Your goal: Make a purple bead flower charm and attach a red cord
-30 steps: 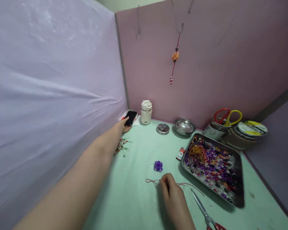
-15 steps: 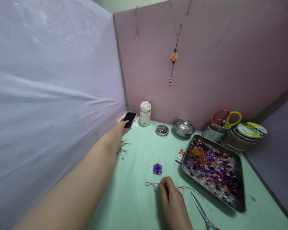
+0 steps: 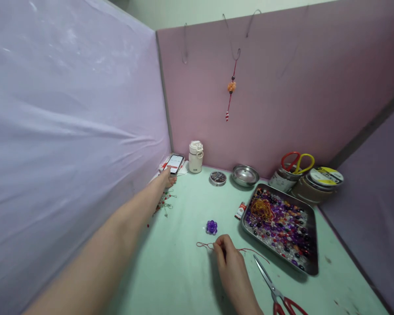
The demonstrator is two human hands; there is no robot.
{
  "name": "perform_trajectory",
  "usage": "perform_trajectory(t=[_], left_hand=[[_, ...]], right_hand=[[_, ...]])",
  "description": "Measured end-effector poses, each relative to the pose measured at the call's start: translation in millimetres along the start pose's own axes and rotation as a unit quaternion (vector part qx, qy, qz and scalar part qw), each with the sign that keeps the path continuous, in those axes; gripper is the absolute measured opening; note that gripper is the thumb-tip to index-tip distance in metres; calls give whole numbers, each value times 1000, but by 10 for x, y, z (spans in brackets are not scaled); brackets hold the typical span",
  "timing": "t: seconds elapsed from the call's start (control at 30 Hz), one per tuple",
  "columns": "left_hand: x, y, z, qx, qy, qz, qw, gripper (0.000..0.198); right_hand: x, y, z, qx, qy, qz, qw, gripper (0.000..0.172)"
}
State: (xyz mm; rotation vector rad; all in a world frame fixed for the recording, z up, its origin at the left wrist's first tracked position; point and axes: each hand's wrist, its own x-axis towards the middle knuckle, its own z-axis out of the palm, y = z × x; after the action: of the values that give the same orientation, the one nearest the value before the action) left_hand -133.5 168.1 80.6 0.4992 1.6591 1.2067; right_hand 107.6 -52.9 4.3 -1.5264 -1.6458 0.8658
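My right hand (image 3: 228, 256) is closed in a pinch on a thin red cord (image 3: 249, 250). A small loop of the cord sticks out left of the fingertips, and its tail runs right over the table. Just above the loop lies a purple beaded flower (image 3: 212, 227). My left hand (image 3: 169, 176) reaches far forward to a phone (image 3: 175, 163) with a lit screen. One digit touches the phone's lower edge while the other fingers lie apart beside it. Scissors (image 3: 272, 286) with red handles lie right of my right hand, blades parted slightly.
A tray (image 3: 277, 253) of mixed beads stands at right, a small red-and-white box (image 3: 240, 210) beside it. Along the back are a white bottle (image 3: 196, 157), a round bead dish (image 3: 218, 178), a metal bowl (image 3: 245, 176) and jars (image 3: 282, 180). A beaded pendant (image 3: 231, 86) hangs above.
The phone's screen has gone from dark to lit. My left hand has drawn back slightly, its fingers now more apart. The view has shifted, showing more of the scissors.
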Motion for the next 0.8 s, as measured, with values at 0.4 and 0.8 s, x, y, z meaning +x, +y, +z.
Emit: perform_trajectory(t=[0.4, 0.8], left_hand=[[-1497, -1058, -37, 266, -480, 140, 824, 34], [-1461, -1339, -142, 240, -436, 112, 860, 28]], right_hand=[[15, -51, -50, 52, 47, -23, 997, 25], [-9, -69, -65, 45, 52, -12, 998, 23]])
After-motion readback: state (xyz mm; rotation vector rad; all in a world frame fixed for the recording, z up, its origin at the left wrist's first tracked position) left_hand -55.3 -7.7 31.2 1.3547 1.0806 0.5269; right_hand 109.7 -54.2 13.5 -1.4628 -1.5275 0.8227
